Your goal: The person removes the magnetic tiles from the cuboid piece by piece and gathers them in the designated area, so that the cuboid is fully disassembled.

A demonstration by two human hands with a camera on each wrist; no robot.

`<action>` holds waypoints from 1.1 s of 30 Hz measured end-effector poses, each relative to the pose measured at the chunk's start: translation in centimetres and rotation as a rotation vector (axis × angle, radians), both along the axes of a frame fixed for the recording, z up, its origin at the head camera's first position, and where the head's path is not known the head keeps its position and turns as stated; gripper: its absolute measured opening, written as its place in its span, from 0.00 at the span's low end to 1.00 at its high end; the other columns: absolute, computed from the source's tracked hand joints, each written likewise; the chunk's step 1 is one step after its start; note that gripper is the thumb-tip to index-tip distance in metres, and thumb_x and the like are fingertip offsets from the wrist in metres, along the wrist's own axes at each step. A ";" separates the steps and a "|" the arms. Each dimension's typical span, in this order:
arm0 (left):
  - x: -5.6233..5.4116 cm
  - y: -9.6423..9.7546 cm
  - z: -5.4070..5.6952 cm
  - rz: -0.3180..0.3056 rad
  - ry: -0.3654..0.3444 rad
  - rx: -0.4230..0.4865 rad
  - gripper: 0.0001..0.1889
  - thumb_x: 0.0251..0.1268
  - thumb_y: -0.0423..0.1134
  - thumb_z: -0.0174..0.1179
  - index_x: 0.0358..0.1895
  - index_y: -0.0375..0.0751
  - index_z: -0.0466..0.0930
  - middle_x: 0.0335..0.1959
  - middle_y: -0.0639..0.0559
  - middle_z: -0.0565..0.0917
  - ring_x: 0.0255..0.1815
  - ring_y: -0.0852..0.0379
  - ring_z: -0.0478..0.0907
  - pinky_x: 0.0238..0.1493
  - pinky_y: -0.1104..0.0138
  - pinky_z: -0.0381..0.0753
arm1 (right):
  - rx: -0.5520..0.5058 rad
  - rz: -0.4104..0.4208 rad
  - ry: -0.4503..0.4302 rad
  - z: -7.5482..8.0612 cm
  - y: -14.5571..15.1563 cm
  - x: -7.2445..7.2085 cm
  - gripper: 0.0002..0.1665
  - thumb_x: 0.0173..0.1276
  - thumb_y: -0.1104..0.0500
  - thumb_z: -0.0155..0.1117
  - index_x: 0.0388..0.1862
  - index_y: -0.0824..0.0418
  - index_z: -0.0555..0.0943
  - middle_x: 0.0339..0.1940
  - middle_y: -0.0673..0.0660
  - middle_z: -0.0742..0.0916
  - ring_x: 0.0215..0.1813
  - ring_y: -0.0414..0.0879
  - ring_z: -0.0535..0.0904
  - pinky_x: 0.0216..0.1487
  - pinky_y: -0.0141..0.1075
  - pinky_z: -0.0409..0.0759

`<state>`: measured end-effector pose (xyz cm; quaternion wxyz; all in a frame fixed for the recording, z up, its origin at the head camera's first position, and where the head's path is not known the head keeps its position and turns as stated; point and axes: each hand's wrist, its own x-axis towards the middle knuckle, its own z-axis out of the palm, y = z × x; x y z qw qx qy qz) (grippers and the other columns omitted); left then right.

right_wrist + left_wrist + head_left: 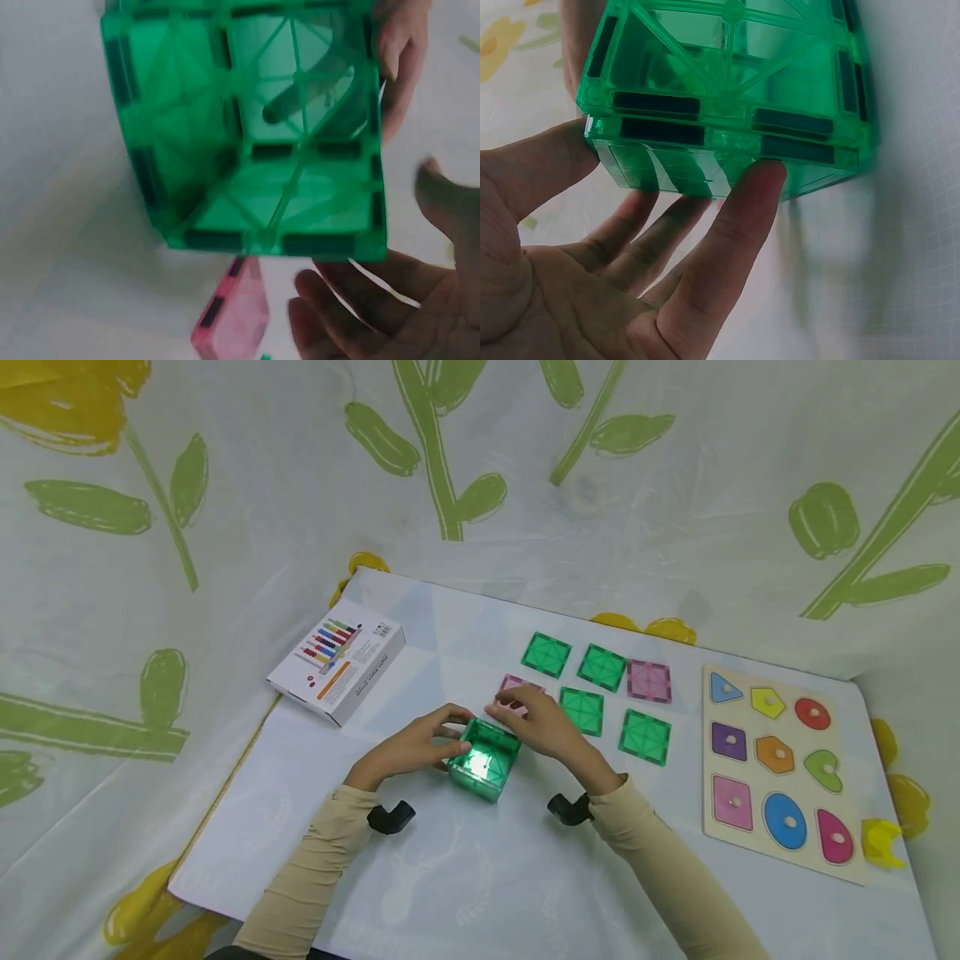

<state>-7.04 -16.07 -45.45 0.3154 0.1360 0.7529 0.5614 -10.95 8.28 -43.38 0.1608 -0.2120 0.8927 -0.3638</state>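
Note:
A box of green translucent magnetic tiles (483, 760) stands near the middle of the table, one side uncovered in the right wrist view. My left hand (411, 745) holds it from the left, the thumb and index finger (727, 240) against its tile edges. Over the box's far right corner is my right hand (542, 722), its thumb apart from the curved, loose fingers (352, 300), with nothing gripped. Whether those fingers touch the box cannot be told. A pink tile (236, 311) lies beside them, partly hidden by the right hand in the head view.
Several green tiles (581, 710) and another pink tile (649, 682) lie flat beyond the right hand. A shape puzzle board (787, 760) is at the right, with a yellow piece (881, 843) beside it. An abacus box (337, 660) occupies the back left.

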 end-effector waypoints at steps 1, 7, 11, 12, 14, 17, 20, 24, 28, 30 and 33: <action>0.0 0.0 0.0 -0.003 0.002 0.001 0.28 0.75 0.46 0.58 0.73 0.50 0.61 0.79 0.43 0.61 0.76 0.35 0.65 0.51 0.53 0.88 | 0.013 0.040 -0.006 0.1 -0.2 0.3 0.29 0.75 0.46 0.60 0.64 0.66 0.78 0.61 0.62 0.85 0.61 0.58 0.81 0.61 0.53 0.82; 0.0 -0.1 0.1 -0.013 0.008 0.000 0.28 0.75 0.46 0.58 0.74 0.50 0.61 0.78 0.41 0.61 0.76 0.34 0.65 0.51 0.53 0.88 | 0.103 0.164 -0.030 0.1 -1.6 1.6 0.29 0.69 0.53 0.69 0.63 0.67 0.78 0.58 0.61 0.86 0.59 0.55 0.83 0.60 0.50 0.83; 0.0 -0.1 -0.1 -0.015 0.008 0.005 0.29 0.75 0.46 0.57 0.75 0.49 0.61 0.78 0.40 0.61 0.76 0.34 0.65 0.51 0.53 0.88 | 0.137 0.137 -0.008 -0.6 -2.4 1.8 0.25 0.69 0.59 0.69 0.62 0.67 0.78 0.57 0.62 0.87 0.60 0.55 0.83 0.62 0.50 0.82; 0.0 -0.1 -0.1 -0.015 0.007 0.005 0.29 0.75 0.47 0.57 0.75 0.50 0.61 0.78 0.41 0.61 0.75 0.34 0.66 0.51 0.54 0.88 | 0.144 0.127 -0.003 -0.9 -2.5 1.8 0.24 0.69 0.60 0.69 0.61 0.67 0.78 0.57 0.62 0.87 0.60 0.56 0.83 0.63 0.50 0.82; 0.0 -0.1 -0.2 -0.016 0.010 0.005 0.29 0.75 0.47 0.57 0.74 0.50 0.61 0.78 0.41 0.62 0.75 0.34 0.66 0.51 0.53 0.88 | 0.153 0.113 0.004 -1.2 -2.7 1.8 0.22 0.69 0.62 0.68 0.60 0.68 0.79 0.55 0.62 0.87 0.59 0.56 0.83 0.63 0.51 0.81; -0.1 -0.1 -0.2 -0.019 0.019 0.002 0.28 0.76 0.47 0.57 0.74 0.50 0.62 0.78 0.40 0.62 0.74 0.33 0.67 0.50 0.53 0.88 | 0.156 0.097 0.025 -1.6 -3.0 1.7 0.18 0.69 0.63 0.67 0.56 0.69 0.81 0.51 0.63 0.88 0.56 0.56 0.84 0.60 0.51 0.83; 0.0 -0.1 -0.1 -0.018 0.020 -0.010 0.28 0.75 0.46 0.58 0.74 0.51 0.62 0.78 0.41 0.62 0.74 0.34 0.67 0.51 0.53 0.88 | 0.166 0.086 0.057 -2.1 -3.1 1.7 0.14 0.68 0.66 0.67 0.52 0.69 0.83 0.46 0.62 0.89 0.50 0.55 0.85 0.55 0.49 0.85; 0.0 0.0 -0.1 -0.013 0.013 -0.020 0.28 0.75 0.46 0.58 0.74 0.52 0.63 0.78 0.43 0.63 0.75 0.35 0.67 0.51 0.53 0.88 | 0.172 0.069 0.076 -2.6 -3.3 1.7 0.11 0.66 0.69 0.66 0.47 0.68 0.85 0.41 0.61 0.89 0.43 0.52 0.84 0.49 0.47 0.86; -0.1 -0.1 -0.1 -0.015 0.018 -0.011 0.28 0.75 0.46 0.58 0.74 0.50 0.63 0.77 0.41 0.63 0.74 0.34 0.67 0.50 0.53 0.88 | 0.157 0.060 0.088 -2.6 -3.3 1.7 0.08 0.66 0.69 0.66 0.43 0.68 0.85 0.36 0.60 0.89 0.38 0.48 0.82 0.44 0.44 0.85; -0.1 -0.1 -0.1 -0.016 0.021 -0.004 0.28 0.75 0.46 0.58 0.73 0.49 0.63 0.77 0.40 0.63 0.74 0.34 0.67 0.49 0.54 0.88 | 0.146 0.056 0.098 -2.7 -3.2 1.7 0.06 0.66 0.70 0.66 0.41 0.67 0.86 0.34 0.59 0.89 0.35 0.46 0.79 0.41 0.42 0.84; -0.2 0.0 -0.1 -0.009 0.017 -0.005 0.27 0.74 0.46 0.59 0.73 0.50 0.64 0.77 0.41 0.64 0.73 0.35 0.69 0.48 0.55 0.88 | 0.119 0.044 0.106 -2.8 -3.1 1.7 0.04 0.65 0.70 0.66 0.38 0.66 0.86 0.30 0.57 0.88 0.32 0.45 0.76 0.37 0.38 0.81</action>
